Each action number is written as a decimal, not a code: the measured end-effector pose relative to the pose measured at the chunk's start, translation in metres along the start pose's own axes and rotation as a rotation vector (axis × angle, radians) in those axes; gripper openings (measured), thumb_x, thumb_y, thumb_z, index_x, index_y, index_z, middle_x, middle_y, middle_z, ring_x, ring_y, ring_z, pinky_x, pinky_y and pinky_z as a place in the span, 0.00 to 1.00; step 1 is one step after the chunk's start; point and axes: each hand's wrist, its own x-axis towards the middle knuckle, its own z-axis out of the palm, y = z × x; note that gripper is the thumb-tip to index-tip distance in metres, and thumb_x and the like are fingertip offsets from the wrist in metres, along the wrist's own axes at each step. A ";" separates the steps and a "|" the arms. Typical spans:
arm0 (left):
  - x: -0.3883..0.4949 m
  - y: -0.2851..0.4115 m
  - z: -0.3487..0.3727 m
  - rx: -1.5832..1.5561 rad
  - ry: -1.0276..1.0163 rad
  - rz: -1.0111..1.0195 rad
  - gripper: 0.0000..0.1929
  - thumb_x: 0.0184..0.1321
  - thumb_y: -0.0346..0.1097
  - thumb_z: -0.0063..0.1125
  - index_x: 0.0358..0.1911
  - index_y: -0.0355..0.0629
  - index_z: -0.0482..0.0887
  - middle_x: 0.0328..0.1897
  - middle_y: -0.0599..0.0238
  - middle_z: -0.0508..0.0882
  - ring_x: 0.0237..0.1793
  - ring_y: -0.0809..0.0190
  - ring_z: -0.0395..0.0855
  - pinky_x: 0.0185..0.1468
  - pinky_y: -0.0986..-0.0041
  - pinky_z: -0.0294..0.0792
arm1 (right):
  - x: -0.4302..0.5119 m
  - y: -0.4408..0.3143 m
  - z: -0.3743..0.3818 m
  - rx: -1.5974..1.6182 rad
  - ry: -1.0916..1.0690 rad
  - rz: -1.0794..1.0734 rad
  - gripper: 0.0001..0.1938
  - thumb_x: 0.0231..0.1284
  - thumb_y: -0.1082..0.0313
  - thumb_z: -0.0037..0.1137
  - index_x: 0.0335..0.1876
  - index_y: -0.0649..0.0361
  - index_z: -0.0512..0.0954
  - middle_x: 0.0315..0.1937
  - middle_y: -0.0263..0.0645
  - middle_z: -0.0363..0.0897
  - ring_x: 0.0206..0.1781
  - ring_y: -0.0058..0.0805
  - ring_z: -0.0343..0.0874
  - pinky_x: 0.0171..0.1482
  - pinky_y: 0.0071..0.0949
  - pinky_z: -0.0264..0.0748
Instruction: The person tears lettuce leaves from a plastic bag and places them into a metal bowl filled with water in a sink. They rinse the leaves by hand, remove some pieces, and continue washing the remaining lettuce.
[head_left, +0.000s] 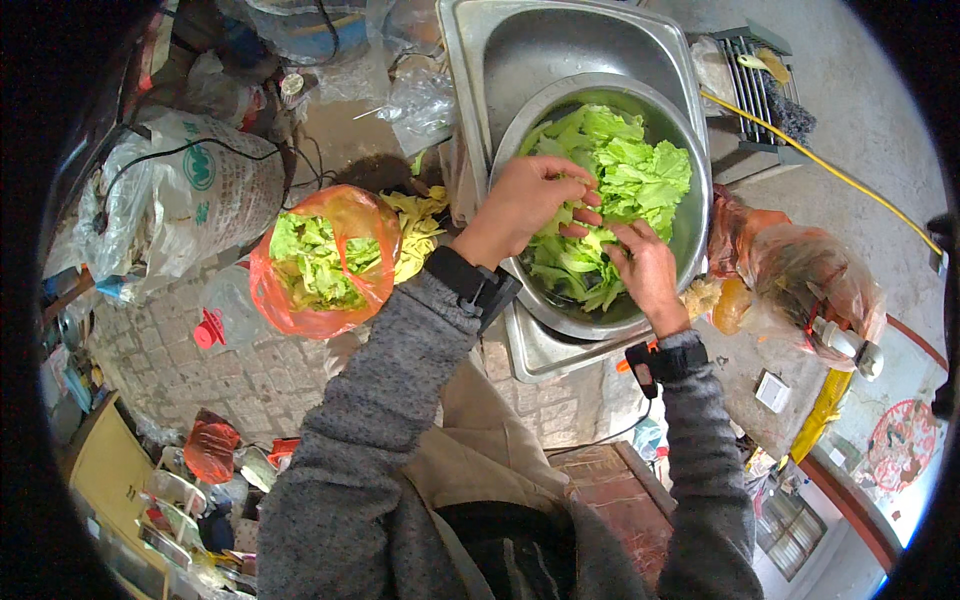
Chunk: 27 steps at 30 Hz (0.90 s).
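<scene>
A round metal basin (510, 169) sits tilted inside a stainless steel sink (471, 82). Green leafy vegetables, which look like lettuce (652, 176), fill much of the basin, with water around them. Over the leaves is my left hand (540, 196), its fingers curled and slightly parted; green shows beneath them, but whether they grip a leaf is hidden. My right hand (649, 270) reaches across the basin's near right side, thumb and forefinger pinched on a pale green leaf piece (596, 241). The two hands are close together above the heap.
Left of the sink stands an orange plastic bag (326, 324) of leaves, with yellowed leaves (421, 229) beside it. A clear plastic jug (238, 307) and a large woven sack (214, 199) lie farther left. Filled plastic bags (806, 270) and a yellow hose (817, 157) are to the right.
</scene>
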 end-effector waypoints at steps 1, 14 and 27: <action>0.001 -0.003 -0.002 0.047 0.011 -0.009 0.11 0.60 0.33 0.54 0.45 0.39 0.81 0.36 0.65 0.82 0.30 0.69 0.78 0.30 0.77 0.75 | -0.001 0.000 0.005 0.021 0.012 -0.015 0.09 0.50 0.72 0.61 0.38 0.58 0.80 0.32 0.43 0.77 0.33 0.43 0.78 0.35 0.32 0.74; 0.032 -0.012 0.007 0.828 0.088 0.323 0.19 0.55 0.48 0.59 0.35 0.34 0.83 0.25 0.59 0.82 0.26 0.65 0.78 0.34 0.69 0.69 | 0.011 -0.009 -0.050 0.764 0.096 0.390 0.08 0.54 0.71 0.65 0.38 0.63 0.80 0.30 0.26 0.78 0.27 0.12 0.70 0.29 0.15 0.68; 0.014 -0.019 -0.011 0.514 0.133 0.226 0.14 0.50 0.32 0.54 0.40 0.35 0.83 0.24 0.55 0.83 0.20 0.62 0.81 0.26 0.71 0.72 | -0.027 0.015 0.026 0.233 -0.047 0.184 0.09 0.49 0.66 0.65 0.34 0.60 0.82 0.29 0.45 0.76 0.27 0.40 0.77 0.32 0.34 0.72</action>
